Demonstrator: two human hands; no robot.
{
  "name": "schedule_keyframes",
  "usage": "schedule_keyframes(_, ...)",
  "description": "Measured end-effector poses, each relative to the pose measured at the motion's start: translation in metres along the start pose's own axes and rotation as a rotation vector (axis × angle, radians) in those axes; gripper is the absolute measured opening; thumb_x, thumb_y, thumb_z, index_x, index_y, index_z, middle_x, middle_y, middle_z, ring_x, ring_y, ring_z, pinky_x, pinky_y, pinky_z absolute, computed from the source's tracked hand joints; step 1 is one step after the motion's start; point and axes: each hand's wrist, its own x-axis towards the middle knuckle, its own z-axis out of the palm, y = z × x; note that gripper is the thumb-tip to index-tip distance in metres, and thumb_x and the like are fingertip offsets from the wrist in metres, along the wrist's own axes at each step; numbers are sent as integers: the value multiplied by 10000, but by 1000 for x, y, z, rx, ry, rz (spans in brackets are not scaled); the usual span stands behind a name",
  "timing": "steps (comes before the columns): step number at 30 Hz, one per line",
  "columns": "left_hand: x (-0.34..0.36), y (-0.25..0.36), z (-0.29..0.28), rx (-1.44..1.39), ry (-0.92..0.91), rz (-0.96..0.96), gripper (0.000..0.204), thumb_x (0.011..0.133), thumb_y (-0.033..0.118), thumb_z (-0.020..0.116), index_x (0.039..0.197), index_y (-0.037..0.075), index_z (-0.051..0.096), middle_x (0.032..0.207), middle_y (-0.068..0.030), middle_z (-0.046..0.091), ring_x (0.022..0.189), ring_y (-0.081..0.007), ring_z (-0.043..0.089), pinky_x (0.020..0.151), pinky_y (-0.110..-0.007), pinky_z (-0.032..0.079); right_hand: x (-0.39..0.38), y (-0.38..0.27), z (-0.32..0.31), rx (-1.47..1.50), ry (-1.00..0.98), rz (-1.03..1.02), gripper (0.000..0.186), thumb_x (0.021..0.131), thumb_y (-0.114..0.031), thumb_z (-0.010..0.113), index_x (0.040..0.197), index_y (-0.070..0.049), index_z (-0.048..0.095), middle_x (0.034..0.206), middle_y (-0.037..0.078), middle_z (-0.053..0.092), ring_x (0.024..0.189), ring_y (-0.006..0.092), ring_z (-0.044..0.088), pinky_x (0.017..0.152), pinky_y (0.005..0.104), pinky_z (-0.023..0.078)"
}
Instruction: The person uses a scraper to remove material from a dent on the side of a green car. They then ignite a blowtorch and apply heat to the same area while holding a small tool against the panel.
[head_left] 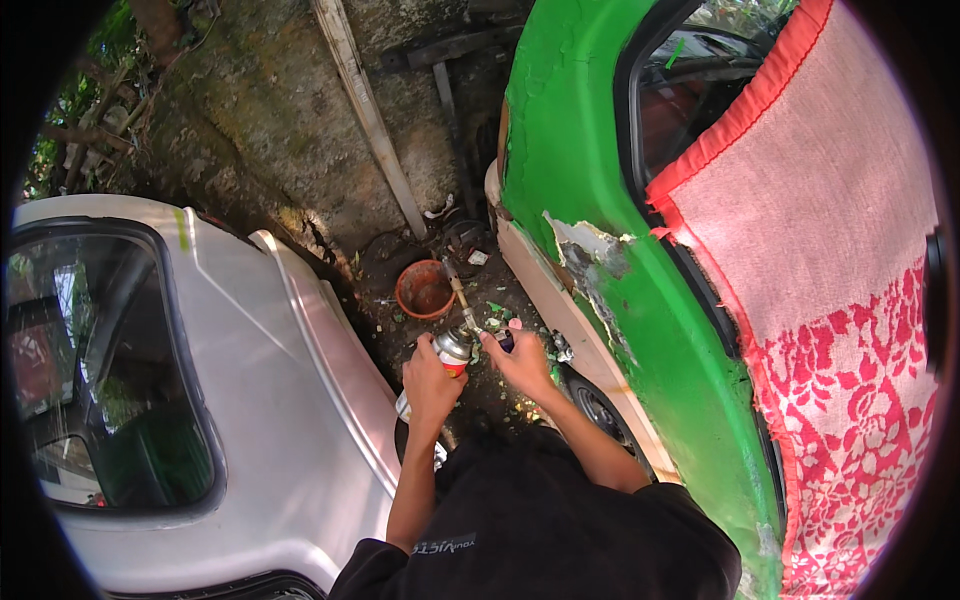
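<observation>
My left hand (430, 380) grips an upright metal canister (454, 349) with a red and white label and a silver top. A slim tan and metal piece (460, 300), perhaps a nozzle or a tool, rises beside the top; its exact kind is unclear. My right hand (520, 365) is closed on a small dark purple object (506, 342) at the canister's upper right, close to the metal fitting. Just beyond both hands, an orange bucket or pot (410, 302) stands on the dirt ground (380, 270), which is strewn with bits of debris.
A silver-grey car (270, 400) flanks me on the left. A green car body (560, 120) with peeling paint is close on the right, draped with a red and pink patterned cloth (820, 150). Ahead are a stained wall (270, 100), a leaning plank (370, 120) and foliage (110, 40).
</observation>
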Motion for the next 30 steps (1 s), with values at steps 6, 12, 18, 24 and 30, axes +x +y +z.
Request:
schedule_keyframes(6, 0, 8, -3, 35, -27, -55, 791, 616, 174, 877, 1269, 17, 460, 1136, -250, 658, 1004, -470, 628, 860, -516, 499, 0, -4, 0, -71, 16, -78, 328, 927, -252, 697, 776, 35, 646, 523, 135, 559, 423, 214, 513, 457, 371, 396)
schedule_keyframes(12, -1, 8, -7, 52, -38, -82, 805, 607, 180, 883, 1271, 16, 457, 1124, -247, 665, 1001, -463, 639, 859, -509, 508, -5, -20, -4, -166, 15, -209, 243, 901, -161, 714, 819, 52, 631, 584, 199, 595, 479, 279, 603, 477, 391, 443)
schedule_keyframes(18, -2, 6, -7, 45, -31, -75, 810, 602, 185, 886, 1267, 10, 458, 1125, -250, 668, 997, -456, 650, 855, -502, 515, -3, -16, -3, -165, -14, -292, 181, 891, -105, 700, 864, 46, 603, 655, 234, 621, 591, 374, 651, 538, 427, 477)
schedule_keyframes(24, -3, 12, -11, 40, -45, -98, 738, 621, 165, 878, 1224, 0, 487, 1104, -235, 669, 1033, -412, 637, 905, -474, 480, -3, -6, -1, -206, -28, -363, 178, 855, -63, 703, 915, 28, 563, 734, 235, 635, 691, 417, 655, 598, 459, 504)
schedule_keyframes(30, -4, 9, -10, 62, -38, -89, 736, 618, 166, 871, 1223, -3, 488, 1076, -232, 676, 1010, -404, 646, 899, -472, 481, -5, -4, -3, -342, -36, -441, 194, 842, -65, 700, 943, -3, 546, 831, 198, 650, 755, 411, 660, 629, 475, 528)
